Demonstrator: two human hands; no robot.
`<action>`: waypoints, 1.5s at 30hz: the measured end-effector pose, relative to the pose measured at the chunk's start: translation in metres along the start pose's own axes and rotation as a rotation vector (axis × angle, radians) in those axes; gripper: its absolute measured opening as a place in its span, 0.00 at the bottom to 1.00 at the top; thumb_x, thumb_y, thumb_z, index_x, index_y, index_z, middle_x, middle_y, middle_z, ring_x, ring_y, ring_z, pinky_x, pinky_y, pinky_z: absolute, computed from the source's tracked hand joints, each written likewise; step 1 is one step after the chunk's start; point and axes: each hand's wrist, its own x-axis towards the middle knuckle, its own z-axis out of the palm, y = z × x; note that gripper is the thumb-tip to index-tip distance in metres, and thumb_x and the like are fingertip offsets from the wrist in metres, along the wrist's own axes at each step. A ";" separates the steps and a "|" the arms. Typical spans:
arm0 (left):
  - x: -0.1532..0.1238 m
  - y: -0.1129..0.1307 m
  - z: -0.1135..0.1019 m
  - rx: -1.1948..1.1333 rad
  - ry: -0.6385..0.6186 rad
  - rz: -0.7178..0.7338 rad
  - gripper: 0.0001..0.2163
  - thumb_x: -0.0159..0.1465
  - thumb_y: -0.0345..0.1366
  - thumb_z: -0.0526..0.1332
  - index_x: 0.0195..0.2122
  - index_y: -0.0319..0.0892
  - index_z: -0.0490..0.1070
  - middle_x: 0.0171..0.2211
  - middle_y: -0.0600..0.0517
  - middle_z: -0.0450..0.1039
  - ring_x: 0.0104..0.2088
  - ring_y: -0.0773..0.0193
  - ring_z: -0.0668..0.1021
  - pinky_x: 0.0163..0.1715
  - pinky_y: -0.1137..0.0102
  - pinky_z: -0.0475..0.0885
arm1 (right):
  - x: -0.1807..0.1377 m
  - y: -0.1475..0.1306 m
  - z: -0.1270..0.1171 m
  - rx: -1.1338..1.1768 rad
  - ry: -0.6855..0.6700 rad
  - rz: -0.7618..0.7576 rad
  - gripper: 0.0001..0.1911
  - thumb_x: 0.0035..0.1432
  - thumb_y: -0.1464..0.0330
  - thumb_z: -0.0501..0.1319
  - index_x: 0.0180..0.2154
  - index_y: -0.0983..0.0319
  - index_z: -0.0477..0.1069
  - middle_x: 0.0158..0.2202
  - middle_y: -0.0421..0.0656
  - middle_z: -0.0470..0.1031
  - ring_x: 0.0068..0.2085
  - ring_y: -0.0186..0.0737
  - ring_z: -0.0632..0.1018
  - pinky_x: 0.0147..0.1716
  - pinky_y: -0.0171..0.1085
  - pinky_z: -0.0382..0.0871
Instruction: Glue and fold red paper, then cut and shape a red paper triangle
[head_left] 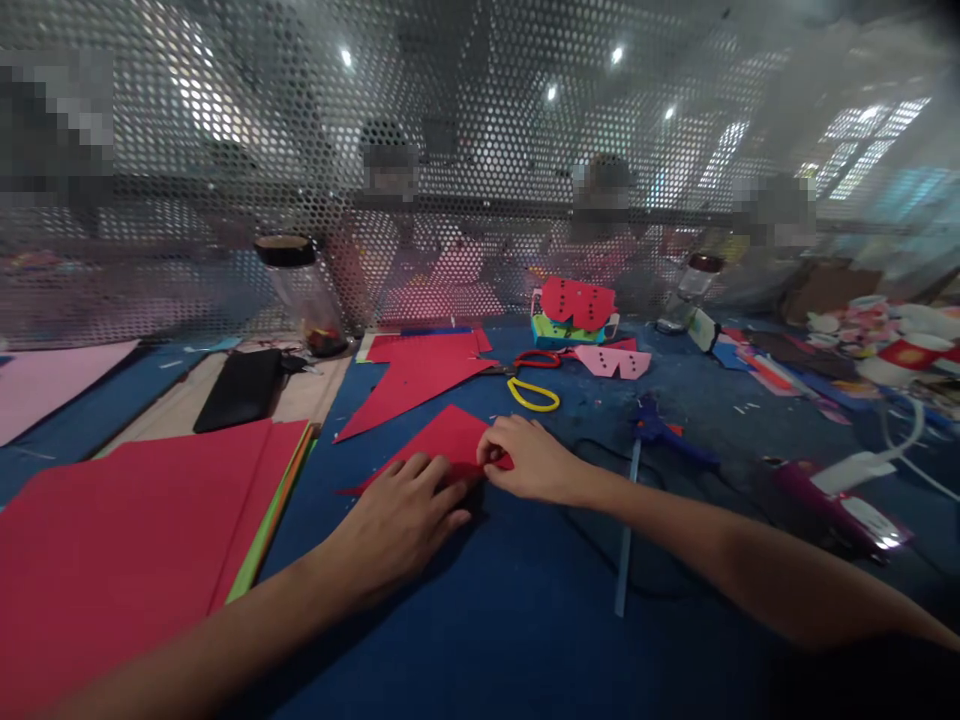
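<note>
A red paper triangle point(448, 432) lies on the blue tabletop in front of me. My left hand point(409, 515) rests on its near left part, palm down with the fingers stretched out. At its right corner, my right hand point(529, 458) pinches the paper between thumb and fingers. Just beyond lies a larger cut piece of red paper point(420, 375). A pair of scissors point(534, 380) with one red and one yellow handle loop sits beside that piece, its blades partly hidden.
At left are a stack of red sheets point(150, 520) and a black phone-like slab point(238, 390). To the right lie a blue glue gun point(664, 435) with a pale glue stick and a purple tool point(840, 505). Glass jars point(319, 310) stand near the perforated metal screen point(465, 130).
</note>
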 end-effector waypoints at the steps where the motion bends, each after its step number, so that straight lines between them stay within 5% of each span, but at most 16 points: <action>1: 0.000 0.000 0.000 0.003 0.002 0.001 0.17 0.75 0.43 0.51 0.61 0.48 0.68 0.44 0.46 0.70 0.43 0.53 0.72 0.42 0.59 0.70 | -0.001 0.000 -0.001 0.003 -0.008 0.008 0.05 0.57 0.72 0.64 0.37 0.58 0.73 0.38 0.40 0.73 0.44 0.41 0.71 0.45 0.40 0.59; 15: 0.001 -0.001 -0.003 0.000 -0.013 0.017 0.17 0.75 0.42 0.49 0.60 0.47 0.68 0.44 0.45 0.70 0.44 0.54 0.72 0.44 0.59 0.70 | -0.003 -0.003 0.003 -0.018 0.025 0.082 0.05 0.55 0.70 0.64 0.35 0.58 0.72 0.38 0.40 0.73 0.44 0.43 0.71 0.44 0.42 0.57; 45: -0.016 -0.005 -0.002 -0.064 0.005 -0.078 0.17 0.75 0.41 0.50 0.60 0.44 0.69 0.49 0.45 0.72 0.47 0.53 0.73 0.48 0.56 0.71 | -0.028 0.035 -0.020 -0.021 -0.018 0.183 0.09 0.51 0.75 0.61 0.33 0.57 0.75 0.38 0.41 0.75 0.45 0.45 0.73 0.46 0.43 0.61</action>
